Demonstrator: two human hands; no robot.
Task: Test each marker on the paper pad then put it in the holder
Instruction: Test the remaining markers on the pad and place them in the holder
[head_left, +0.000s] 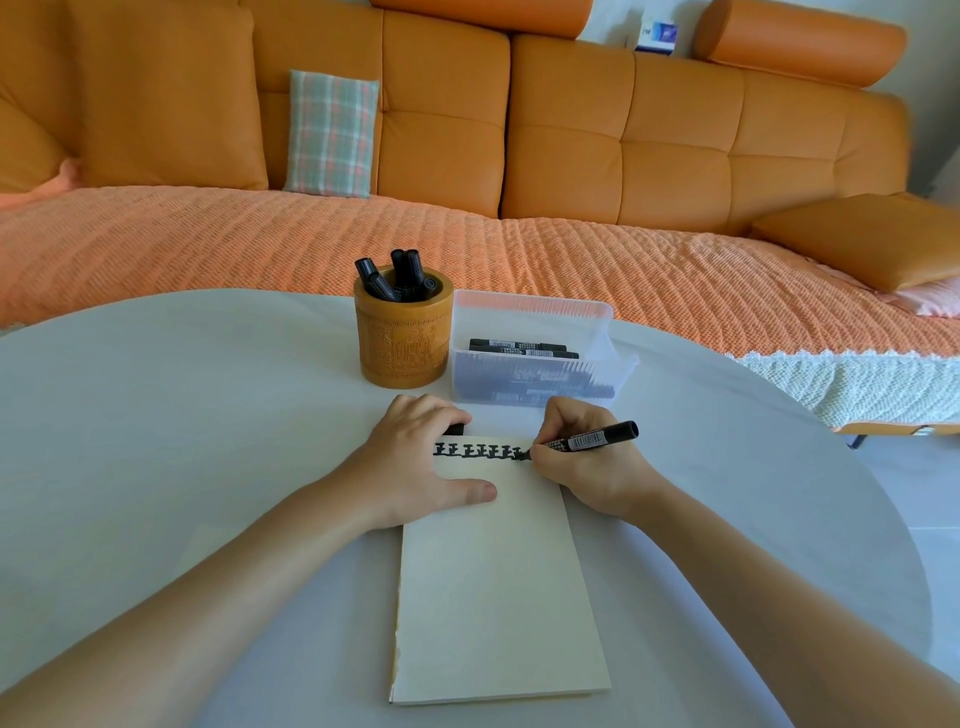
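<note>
A cream paper pad (493, 587) lies lengthwise on the white table. A row of black written marks (480, 451) runs along its far edge. My right hand (582, 462) grips a black marker (587, 441) with its tip touching the paper at the right end of that row. My left hand (421, 462) presses on the pad's far left corner, fingers curled over a small black thing, probably the marker's cap (455, 430). Behind the pad stands a carved wooden holder (402, 343) with several black markers (400, 275) in it.
A clear plastic box (535, 353) with more black markers stands right of the holder, just beyond my right hand. The round white table (156, 426) ends close behind both. An orange sofa (519, 156) with a woven cover fills the background.
</note>
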